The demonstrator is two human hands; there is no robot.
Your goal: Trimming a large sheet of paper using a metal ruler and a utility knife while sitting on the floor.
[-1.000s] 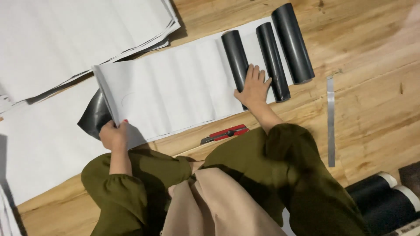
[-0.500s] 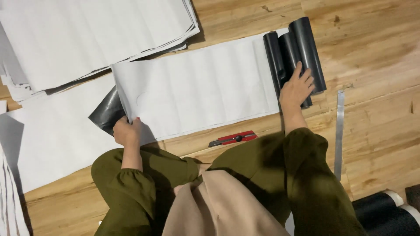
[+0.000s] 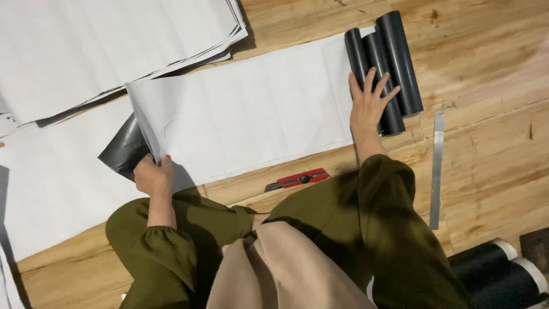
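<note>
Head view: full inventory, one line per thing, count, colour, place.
Sheet: 1, white with dark backing, unrolled across the floor centre.
Rolls: 3, dark grey, top right, at the sheet's right end.
Paper stack: several sheets, white, top left.
Large sheet: 1, white, left, under the unrolled sheet.
Utility knife: 1, red and black, on the floor below the sheet.
Metal ruler: 1, silver, on the floor at right.
More rolls: 2, black with white ends, bottom right corner.
Floor: wooden planks, light brown.
Left hand: grips the sheet's curled left corner.
Right hand: fingers spread flat on the dark rolls.
Sleeves: olive green.
</note>
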